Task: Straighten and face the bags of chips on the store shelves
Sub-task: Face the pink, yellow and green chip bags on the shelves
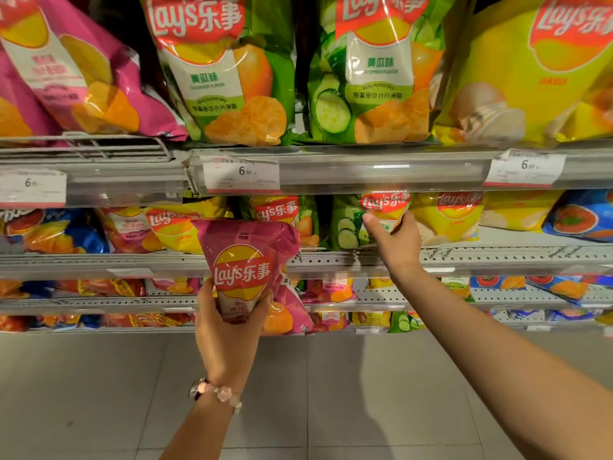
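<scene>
Two hands work a wall of Lay's chip bags in a store aisle.

The top shelf (331, 167) carries large bags leaning forward: a pink bag (83, 78) at the left, two green cucumber bags (225, 78) side by side in the middle, a yellow bag (517, 78) at the right, with price tags (241, 174) clipped to its front rail. On the second shelf (464, 257), the right hand (394, 240) reaches in and grips a small green cucumber bag (381, 210) standing there, thumb across its front, fingers curled behind. The left hand (229, 330), a beaded bracelet (220, 393) on its wrist, holds a small pink Lay's bag (245, 270) upright in front of the shelves, fingers wrapped round its lower half.
</scene>
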`<state>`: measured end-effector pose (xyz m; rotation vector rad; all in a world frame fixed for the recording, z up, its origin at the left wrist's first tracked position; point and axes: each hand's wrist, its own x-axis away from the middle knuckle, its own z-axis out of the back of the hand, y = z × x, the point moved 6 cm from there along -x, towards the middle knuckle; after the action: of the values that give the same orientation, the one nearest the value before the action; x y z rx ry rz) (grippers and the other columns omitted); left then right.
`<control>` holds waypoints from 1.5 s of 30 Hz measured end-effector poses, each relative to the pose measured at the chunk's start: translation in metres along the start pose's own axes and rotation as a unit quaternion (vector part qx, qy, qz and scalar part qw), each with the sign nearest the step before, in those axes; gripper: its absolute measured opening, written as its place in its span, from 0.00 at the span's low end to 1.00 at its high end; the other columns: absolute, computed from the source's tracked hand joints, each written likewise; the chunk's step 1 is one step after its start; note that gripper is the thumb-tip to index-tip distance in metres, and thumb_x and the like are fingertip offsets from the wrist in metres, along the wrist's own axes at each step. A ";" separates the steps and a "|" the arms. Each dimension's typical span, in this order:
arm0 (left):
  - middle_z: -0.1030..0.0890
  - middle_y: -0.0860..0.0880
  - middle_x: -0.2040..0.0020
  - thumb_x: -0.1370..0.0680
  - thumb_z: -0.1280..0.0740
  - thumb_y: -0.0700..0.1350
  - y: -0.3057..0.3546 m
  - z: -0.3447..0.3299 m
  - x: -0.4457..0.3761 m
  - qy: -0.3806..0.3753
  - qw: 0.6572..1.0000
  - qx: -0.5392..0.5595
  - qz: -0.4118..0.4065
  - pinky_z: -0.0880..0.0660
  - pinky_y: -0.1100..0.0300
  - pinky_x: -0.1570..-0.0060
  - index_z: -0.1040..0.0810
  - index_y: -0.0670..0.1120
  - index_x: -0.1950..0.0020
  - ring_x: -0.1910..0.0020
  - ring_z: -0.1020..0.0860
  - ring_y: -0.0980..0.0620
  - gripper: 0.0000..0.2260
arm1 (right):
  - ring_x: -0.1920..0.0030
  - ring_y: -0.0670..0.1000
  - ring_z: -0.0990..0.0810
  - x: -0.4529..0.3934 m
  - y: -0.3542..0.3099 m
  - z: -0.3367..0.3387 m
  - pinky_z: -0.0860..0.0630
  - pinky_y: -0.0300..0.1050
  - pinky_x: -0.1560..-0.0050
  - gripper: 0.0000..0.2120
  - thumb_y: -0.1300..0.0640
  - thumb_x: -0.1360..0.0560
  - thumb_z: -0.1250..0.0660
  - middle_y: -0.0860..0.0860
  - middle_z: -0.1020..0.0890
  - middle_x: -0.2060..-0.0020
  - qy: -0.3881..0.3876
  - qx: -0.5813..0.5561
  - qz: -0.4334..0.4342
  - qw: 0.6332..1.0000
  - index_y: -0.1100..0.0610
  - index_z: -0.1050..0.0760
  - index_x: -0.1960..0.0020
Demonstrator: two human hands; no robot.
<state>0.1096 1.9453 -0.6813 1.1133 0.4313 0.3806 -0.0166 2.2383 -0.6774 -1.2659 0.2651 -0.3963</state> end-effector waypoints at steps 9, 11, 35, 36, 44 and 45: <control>0.24 0.64 0.52 0.38 0.20 0.49 0.000 0.009 -0.011 0.017 1.000 -0.001 -0.015 0.29 0.73 0.62 0.31 0.57 0.42 0.55 0.23 0.66 0.30 | 0.43 0.56 0.23 -0.019 0.009 -0.012 0.29 0.45 0.46 0.26 0.51 0.28 0.27 0.57 0.21 0.44 -0.018 0.047 -0.032 0.998 0.62 0.32 0.38; 0.26 0.66 0.53 0.38 0.19 0.48 0.002 0.009 -0.014 0.020 1.000 -0.001 -0.023 0.29 0.76 0.65 0.31 0.57 0.42 0.56 0.24 0.70 0.30 | 0.40 0.58 0.25 -0.024 0.012 -0.013 0.28 0.49 0.42 0.27 0.47 0.29 0.27 0.58 0.22 0.43 -0.017 0.087 -0.044 0.995 0.61 0.31 0.39; 0.26 0.67 0.50 0.37 0.20 0.52 0.001 0.029 -0.037 -0.088 0.996 0.031 -0.008 0.30 0.79 0.58 0.34 0.64 0.46 0.52 0.26 0.72 0.28 | 0.44 0.32 0.24 0.169 -0.024 -0.114 0.27 0.26 0.52 0.51 0.64 0.41 0.19 0.31 0.24 0.44 -0.404 -0.013 0.043 0.914 0.37 0.44 0.30; 0.26 0.68 0.50 0.37 0.20 0.51 0.002 0.030 -0.038 -0.096 0.995 0.031 -0.008 0.30 0.79 0.58 0.34 0.63 0.45 0.52 0.26 0.72 0.29 | 0.44 0.33 0.23 0.170 -0.027 -0.118 0.27 0.27 0.52 0.51 0.64 0.41 0.19 0.29 0.23 0.46 -0.399 -0.017 0.053 0.915 0.30 0.43 0.34; 0.24 0.65 0.48 0.37 0.20 0.52 0.001 0.039 -0.046 -0.144 0.988 0.050 -0.022 0.24 0.70 0.54 0.33 0.65 0.45 0.47 0.23 0.64 0.28 | 0.56 0.38 0.18 0.162 -0.035 -0.135 0.21 0.34 0.57 0.37 0.52 0.48 0.23 0.35 0.18 0.57 -0.312 0.029 0.015 0.949 0.39 0.32 0.42; 0.23 0.65 0.47 0.37 0.21 0.53 0.000 0.040 -0.046 -0.151 0.987 0.050 -0.025 0.24 0.68 0.53 0.33 0.65 0.45 0.47 0.23 0.63 0.28 | 0.55 0.40 0.17 0.160 -0.034 -0.137 0.20 0.40 0.54 0.36 0.55 0.46 0.23 0.39 0.17 0.57 -0.306 0.035 0.011 0.951 0.44 0.30 0.41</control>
<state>0.0909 1.8913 -0.6596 1.2319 0.2114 0.1437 0.0675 2.0424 -0.6795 -1.2530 -0.2621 0.0204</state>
